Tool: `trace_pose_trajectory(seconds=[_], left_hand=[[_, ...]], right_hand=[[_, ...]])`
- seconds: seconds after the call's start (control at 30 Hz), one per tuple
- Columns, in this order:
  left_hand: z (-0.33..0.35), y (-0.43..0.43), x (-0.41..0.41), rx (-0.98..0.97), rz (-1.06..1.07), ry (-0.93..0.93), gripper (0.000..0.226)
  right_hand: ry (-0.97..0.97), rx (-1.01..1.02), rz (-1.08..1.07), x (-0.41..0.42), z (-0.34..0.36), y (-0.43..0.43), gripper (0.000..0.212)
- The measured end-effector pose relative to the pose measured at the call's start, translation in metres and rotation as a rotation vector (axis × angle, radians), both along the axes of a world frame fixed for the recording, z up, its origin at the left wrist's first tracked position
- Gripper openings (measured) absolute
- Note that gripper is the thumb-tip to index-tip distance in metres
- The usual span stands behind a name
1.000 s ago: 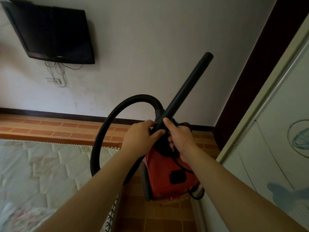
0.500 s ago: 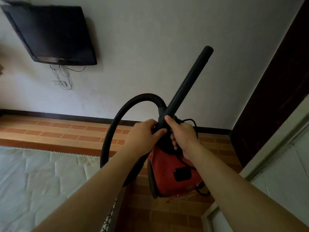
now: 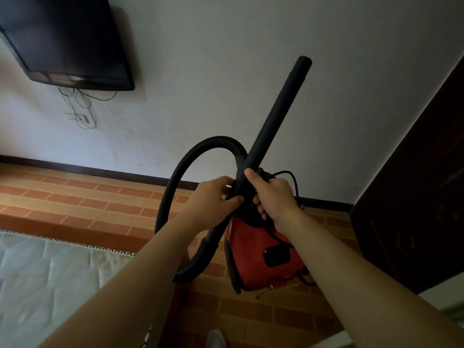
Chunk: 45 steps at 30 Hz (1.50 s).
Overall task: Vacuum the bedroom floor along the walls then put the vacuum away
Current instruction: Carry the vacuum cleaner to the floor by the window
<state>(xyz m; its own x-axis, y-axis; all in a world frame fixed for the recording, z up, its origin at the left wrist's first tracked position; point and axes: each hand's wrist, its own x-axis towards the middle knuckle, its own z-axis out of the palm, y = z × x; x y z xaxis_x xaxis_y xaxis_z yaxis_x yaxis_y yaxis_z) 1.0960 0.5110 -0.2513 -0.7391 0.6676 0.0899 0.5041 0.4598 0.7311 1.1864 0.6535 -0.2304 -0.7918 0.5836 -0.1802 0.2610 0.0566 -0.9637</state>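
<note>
A red canister vacuum (image 3: pixel 253 254) hangs off the floor in front of me, its black ribbed hose (image 3: pixel 175 187) looping up to the left. The black wand (image 3: pixel 278 109) points up and to the right against the wall. My left hand (image 3: pixel 213 197) grips the lower end of the wand. My right hand (image 3: pixel 273 197) grips the wand and the vacuum's top, with the black power cord (image 3: pixel 288 177) bunched under its fingers. The handle itself is hidden by my hands.
A mattress (image 3: pixel 50 280) lies at the lower left on the orange brick-pattern floor (image 3: pixel 88 204). A black TV (image 3: pixel 65 38) hangs on the white wall with dangling cables above a socket (image 3: pixel 75 117). A dark door (image 3: pixel 421 197) stands at right. My foot (image 3: pixel 216 339) shows at the bottom.
The view has swung left and forward: the white wardrobe has left the frame at right, the dark door now fills that side. The wand stands more upright. Both hands keep their grip.
</note>
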Motion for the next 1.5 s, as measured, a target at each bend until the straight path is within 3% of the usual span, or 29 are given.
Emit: trace_pose_trajectory(seconds=[0.43, 0.83, 1.1, 1.5], left_hand=[[-0.012, 0.086, -0.144, 0.001, 0.071, -0.025, 0.045], [-0.013, 0.136, -0.224, -0.020, 0.401, -0.039, 0.044], [-0.010, 0.120, -0.272, 0.000, 0.635, -0.052, 0.039], [-0.031, 0.032, -0.397, -0.009, 0.883, -0.058, 0.042]], right_hand=[[-0.055, 0.014, 0.085, -0.146, -0.002, 0.094, 0.050], [-0.069, -0.013, 0.389, -0.282, -0.009, 0.164, 0.049], [-0.082, 0.040, 0.641, -0.377, -0.001, 0.147, 0.048], [-0.124, 0.041, 0.871, -0.536, -0.019, 0.053, 0.048]])
